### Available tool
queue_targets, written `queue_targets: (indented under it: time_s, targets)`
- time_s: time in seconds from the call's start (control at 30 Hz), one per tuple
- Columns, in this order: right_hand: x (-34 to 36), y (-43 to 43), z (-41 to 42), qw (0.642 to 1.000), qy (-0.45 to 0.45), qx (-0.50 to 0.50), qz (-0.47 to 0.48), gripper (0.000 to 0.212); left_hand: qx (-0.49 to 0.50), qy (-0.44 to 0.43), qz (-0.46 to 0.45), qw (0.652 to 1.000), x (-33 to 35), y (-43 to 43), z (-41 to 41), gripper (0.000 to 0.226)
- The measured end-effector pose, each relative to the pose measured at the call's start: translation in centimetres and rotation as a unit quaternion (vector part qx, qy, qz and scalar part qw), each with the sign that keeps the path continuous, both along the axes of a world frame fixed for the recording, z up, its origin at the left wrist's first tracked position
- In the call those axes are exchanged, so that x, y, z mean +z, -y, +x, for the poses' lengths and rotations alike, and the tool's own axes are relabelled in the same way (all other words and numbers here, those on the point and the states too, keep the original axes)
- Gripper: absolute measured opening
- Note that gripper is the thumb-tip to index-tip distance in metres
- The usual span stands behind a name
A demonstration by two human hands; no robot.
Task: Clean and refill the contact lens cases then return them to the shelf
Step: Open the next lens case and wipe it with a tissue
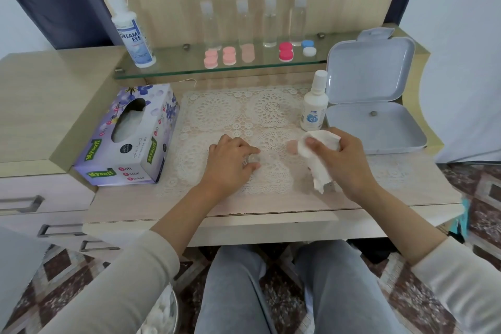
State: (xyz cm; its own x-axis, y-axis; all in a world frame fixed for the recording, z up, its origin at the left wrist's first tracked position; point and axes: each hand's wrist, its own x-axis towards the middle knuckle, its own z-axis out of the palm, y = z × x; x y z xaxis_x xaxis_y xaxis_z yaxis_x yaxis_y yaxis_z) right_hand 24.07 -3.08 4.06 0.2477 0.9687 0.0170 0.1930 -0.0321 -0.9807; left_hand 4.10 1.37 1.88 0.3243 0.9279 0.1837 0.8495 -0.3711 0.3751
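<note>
On the lace mat [244,114] my left hand [230,163] pinches a clear, uncapped contact lens case [257,158] that lies flat. My right hand [341,160] holds a crumpled white tissue [311,149] just right of it. A pale pink cap [292,146] rests on the mat beside the tissue. A small solution bottle [314,103] stands upright behind my right hand. On the glass shelf [176,68] sit several capped cases: pink ones [219,57], a red one [286,51] and a blue and white one [308,47].
A purple tissue box [130,138] lies at the left of the mat. An open grey plastic box [374,106] sits at the right. On the shelf stand a large solution bottle [132,32] and several clear bottles [268,22]. Drawers [32,203] are at the left.
</note>
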Motion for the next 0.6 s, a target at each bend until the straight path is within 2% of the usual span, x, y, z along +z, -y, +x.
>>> queue_targets:
  time_s: [0.17,0.27,0.37,0.47,0.6]
  targets:
    - [-0.1,-0.1,-0.1,0.998,-0.024,-0.046,-0.039,0.018,-0.011,0.006,0.036,0.999,-0.2,0.4,-0.5,0.042]
    - [0.1,0.1,-0.6,0.997,-0.038,-0.034,-0.063,0.020,0.001,0.033,0.045,0.998,0.3,1.1,-1.4,0.036]
    - [0.3,0.5,-1.8,0.998,-0.011,-0.008,-0.069,0.020,0.013,0.051,0.047,0.997,0.7,2.3,-3.2,0.031]
    - [0.7,1.2,-3.9,0.997,0.053,0.037,-0.030,0.021,0.032,0.069,0.055,0.996,1.1,4.3,-5.9,0.037]
    - [1.3,3.0,-8.3,0.983,0.119,0.126,0.067,0.039,0.079,0.076,0.074,0.991,1.6,8.2,-10.7,0.035]
